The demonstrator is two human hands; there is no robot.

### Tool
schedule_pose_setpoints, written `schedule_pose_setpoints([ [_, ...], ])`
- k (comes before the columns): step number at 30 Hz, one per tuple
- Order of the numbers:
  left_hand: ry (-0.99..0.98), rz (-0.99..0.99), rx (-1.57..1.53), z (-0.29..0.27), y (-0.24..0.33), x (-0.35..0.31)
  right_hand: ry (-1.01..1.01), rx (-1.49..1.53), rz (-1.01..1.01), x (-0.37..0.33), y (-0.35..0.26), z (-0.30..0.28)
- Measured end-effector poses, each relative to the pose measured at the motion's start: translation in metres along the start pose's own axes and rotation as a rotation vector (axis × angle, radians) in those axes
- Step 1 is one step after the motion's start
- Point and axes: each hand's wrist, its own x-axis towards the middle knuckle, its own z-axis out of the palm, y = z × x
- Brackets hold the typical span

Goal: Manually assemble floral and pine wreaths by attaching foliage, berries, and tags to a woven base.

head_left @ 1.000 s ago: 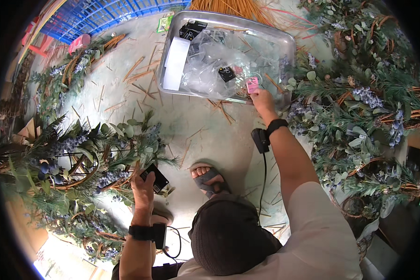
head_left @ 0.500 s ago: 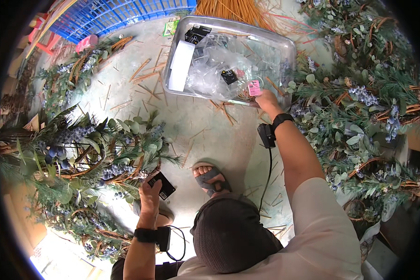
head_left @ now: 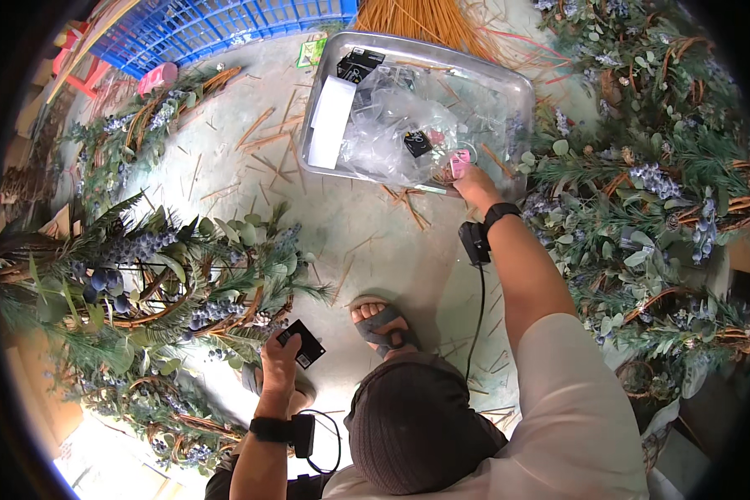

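My left hand (head_left: 278,357) is closed on a black printed card (head_left: 307,343), held beside the wreaths at the left, above the floor. The thumb lies over the card's face. At the near right rim of a metal tray (head_left: 367,174), my right hand (head_left: 476,188) pinches a small pink card (head_left: 459,163); the fingertips are partly hidden. Inside the tray lie crumpled clear plastic bags (head_left: 387,125), a small black card (head_left: 417,143), more black cards (head_left: 360,64) in the far left corner and a white sheet (head_left: 332,122) along the left side.
Wreaths of greenery with blue berries (head_left: 154,275) stand at the left, and more wreaths (head_left: 642,192) fill the right. A blue crate (head_left: 225,29) and a bundle of thin brown sticks (head_left: 421,25) lie beyond the tray. Loose sticks litter the floor (head_left: 342,225).
The whole view has shifted slightly, so the tray and floor appear a little farther right. Both hands keep their cards and have barely moved relative to the surroundings.
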Motion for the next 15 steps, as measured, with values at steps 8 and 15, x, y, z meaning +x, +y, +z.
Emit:
schedule_pose_setpoints([
  [8, 0.004, 0.02, 0.037, -0.007, -0.004, -0.008, -0.242, 0.337, 0.094, -0.079, 0.038, -0.059],
  [15, 0.043, 0.067, -0.119, -0.012, 0.05, -0.056, -0.101, 1.096, 0.074, -0.149, 0.02, -0.106],
])
